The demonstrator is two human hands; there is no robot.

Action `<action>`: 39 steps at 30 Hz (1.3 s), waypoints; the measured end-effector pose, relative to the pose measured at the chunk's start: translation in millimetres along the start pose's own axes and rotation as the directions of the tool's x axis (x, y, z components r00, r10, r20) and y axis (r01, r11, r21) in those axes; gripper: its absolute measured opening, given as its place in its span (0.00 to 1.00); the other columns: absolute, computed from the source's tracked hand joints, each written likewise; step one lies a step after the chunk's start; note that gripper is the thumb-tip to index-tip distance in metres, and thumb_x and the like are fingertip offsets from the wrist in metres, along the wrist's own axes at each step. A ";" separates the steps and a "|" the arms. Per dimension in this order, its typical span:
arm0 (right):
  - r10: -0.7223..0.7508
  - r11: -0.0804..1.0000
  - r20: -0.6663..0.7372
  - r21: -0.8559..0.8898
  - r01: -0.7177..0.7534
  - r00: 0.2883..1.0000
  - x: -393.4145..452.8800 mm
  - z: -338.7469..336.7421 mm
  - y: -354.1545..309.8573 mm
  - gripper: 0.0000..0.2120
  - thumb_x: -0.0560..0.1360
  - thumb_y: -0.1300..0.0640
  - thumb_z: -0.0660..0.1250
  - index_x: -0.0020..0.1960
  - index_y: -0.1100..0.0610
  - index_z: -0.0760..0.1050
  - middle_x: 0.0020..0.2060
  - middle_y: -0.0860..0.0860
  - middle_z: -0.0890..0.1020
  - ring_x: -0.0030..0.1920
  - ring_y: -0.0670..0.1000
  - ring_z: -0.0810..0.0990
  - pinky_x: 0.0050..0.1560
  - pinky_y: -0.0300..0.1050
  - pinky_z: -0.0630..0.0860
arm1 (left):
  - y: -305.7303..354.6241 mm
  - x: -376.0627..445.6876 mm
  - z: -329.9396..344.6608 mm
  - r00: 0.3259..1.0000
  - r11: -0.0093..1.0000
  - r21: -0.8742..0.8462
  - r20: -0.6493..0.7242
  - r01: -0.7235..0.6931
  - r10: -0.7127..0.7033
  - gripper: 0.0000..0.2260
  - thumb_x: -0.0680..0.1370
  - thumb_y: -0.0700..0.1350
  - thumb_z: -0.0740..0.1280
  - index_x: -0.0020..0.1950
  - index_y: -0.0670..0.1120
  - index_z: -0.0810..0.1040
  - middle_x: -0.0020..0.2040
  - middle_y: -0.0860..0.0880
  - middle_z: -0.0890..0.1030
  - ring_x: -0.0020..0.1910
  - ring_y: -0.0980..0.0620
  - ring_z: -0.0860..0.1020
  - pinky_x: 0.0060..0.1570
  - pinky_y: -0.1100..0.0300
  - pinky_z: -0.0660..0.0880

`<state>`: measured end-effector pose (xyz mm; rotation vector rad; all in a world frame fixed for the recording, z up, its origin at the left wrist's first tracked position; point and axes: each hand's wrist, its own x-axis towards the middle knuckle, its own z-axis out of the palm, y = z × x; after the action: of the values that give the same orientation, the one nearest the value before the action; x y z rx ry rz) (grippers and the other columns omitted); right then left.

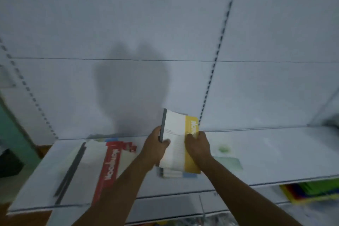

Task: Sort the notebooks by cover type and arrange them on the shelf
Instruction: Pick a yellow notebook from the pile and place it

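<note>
A notebook (176,134) with a white cover, yellow band and grey spine is tilted up above the white shelf (266,156). My left hand (156,147) grips its spine edge, thumb on the cover. My right hand (198,145) grips its yellow edge. Beneath it a small stack of notebooks (174,174) lies flat on the shelf. To the left lies a large white notebook with a red band (110,167), overlapping other notebooks (128,146) behind it. The whole picture is blurred.
A pale green notebook or sheet (229,162) lies flat right of my hands. A lower shelf holds colourful folders (311,191) at the right. The white back panel has slotted uprights (216,57). A dark object (9,163) sits at the far left.
</note>
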<state>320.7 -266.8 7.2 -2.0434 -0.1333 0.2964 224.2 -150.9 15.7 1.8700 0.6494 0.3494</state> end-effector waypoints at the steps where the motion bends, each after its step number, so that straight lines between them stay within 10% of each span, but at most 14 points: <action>1: 0.015 1.000 -0.056 0.004 -0.015 0.998 6.2 -29.2 10.6 0.14 0.76 0.53 0.61 0.58 0.59 0.69 0.47 0.54 0.76 0.45 0.55 0.74 0.47 0.45 0.70 | 11.2 3.8 28.5 0.998 1.000 0.003 0.059 -0.025 0.025 0.21 0.77 0.39 0.66 0.69 0.49 0.69 0.59 0.52 0.78 0.55 0.51 0.77 0.57 0.56 0.74; 20: 0.186 0.976 -0.444 0.187 -0.113 0.877 48.7 -433.0 207.9 0.16 0.77 0.58 0.60 0.64 0.59 0.65 0.48 0.53 0.74 0.44 0.53 0.74 0.45 0.46 0.71 | 173.1 -70.9 438.0 0.876 0.964 0.142 0.463 -0.225 0.136 0.23 0.76 0.39 0.65 0.70 0.45 0.64 0.62 0.44 0.77 0.58 0.47 0.76 0.53 0.59 0.73; 39: 0.002 0.982 -0.008 -0.191 -0.003 1.000 223.7 -339.7 193.2 0.20 0.75 0.56 0.66 0.65 0.57 0.68 0.50 0.57 0.81 0.48 0.57 0.80 0.49 0.51 0.78 | 113.1 69.8 407.3 0.979 0.931 0.365 0.189 0.004 -0.078 0.20 0.74 0.39 0.66 0.66 0.41 0.69 0.56 0.42 0.79 0.52 0.46 0.78 0.48 0.56 0.76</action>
<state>620.3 -598.9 -45.0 -2.2353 -0.1599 0.2862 524.2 -451.6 -40.0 2.2048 0.6455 0.0072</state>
